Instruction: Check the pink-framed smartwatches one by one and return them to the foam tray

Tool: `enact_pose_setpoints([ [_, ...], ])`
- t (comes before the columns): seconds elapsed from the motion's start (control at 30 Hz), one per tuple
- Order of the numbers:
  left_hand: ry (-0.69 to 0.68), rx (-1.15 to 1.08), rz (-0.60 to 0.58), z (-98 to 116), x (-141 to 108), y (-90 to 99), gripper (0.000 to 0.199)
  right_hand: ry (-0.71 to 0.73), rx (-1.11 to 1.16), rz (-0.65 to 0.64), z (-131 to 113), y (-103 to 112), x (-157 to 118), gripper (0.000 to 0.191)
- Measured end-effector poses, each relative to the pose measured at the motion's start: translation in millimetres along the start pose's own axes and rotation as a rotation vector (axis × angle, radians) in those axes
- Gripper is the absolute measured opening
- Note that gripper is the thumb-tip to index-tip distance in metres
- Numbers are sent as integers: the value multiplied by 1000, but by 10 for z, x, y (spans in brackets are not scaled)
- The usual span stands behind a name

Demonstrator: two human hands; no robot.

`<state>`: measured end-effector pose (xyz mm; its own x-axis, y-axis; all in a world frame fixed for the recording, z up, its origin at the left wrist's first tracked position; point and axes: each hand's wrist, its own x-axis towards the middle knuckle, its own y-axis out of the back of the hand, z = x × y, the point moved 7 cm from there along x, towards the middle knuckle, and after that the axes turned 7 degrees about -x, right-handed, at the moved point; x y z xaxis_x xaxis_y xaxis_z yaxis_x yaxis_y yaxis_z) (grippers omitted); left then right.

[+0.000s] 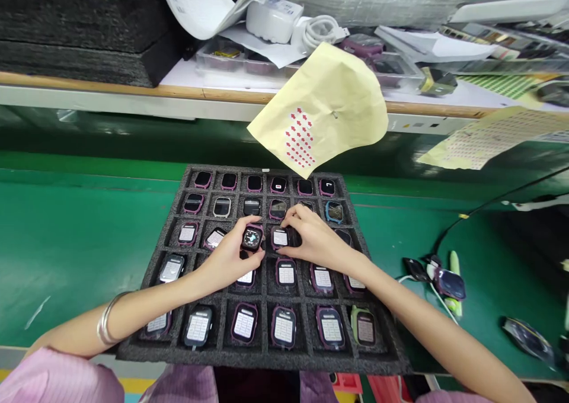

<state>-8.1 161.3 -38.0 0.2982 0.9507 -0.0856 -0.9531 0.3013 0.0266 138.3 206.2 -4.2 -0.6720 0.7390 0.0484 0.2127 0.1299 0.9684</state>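
My left hand [235, 252] is closed around a smartwatch case [252, 237] whose lit screen shows a dial. Thumb and fingers of my right hand [304, 234] pinch another smartwatch case [280, 236], with a white screen of small text, at its compartment. Both hands are over the middle of a black foam tray [262, 358] divided into square compartments. Most compartments in view hold a watch case; the back ones have mostly dark screens, the front ones mostly white screens. One green watch case [364, 326] lies at the front right. My forearms hide some compartments.
The tray lies on a green bench [80, 237]. A yellow sticker sheet [342, 106] hangs from the shelf edge over the tray's back. Right of the tray are a cabled watch [448, 284] and a bagged item [528, 341]. Black foam blocks [80, 29] stand on the shelf.
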Motion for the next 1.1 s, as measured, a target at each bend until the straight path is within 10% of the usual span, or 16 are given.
enact_pose_setpoints([
  [0.2,11,-38,-6,-25,7,1,53,-247,102,193,777,562,-732,36],
  [0.4,33,-65,-24,-30,22,-32,54,-442,-91,54,1516,298,-1517,50],
  [0.73,-12,-3,-75,217,30,-123,52,-158,-133,100,348,281,-766,22],
  [1.1,-181,109,-40,336,-10,-136,49,-330,-270,139,140,-105,-539,16],
])
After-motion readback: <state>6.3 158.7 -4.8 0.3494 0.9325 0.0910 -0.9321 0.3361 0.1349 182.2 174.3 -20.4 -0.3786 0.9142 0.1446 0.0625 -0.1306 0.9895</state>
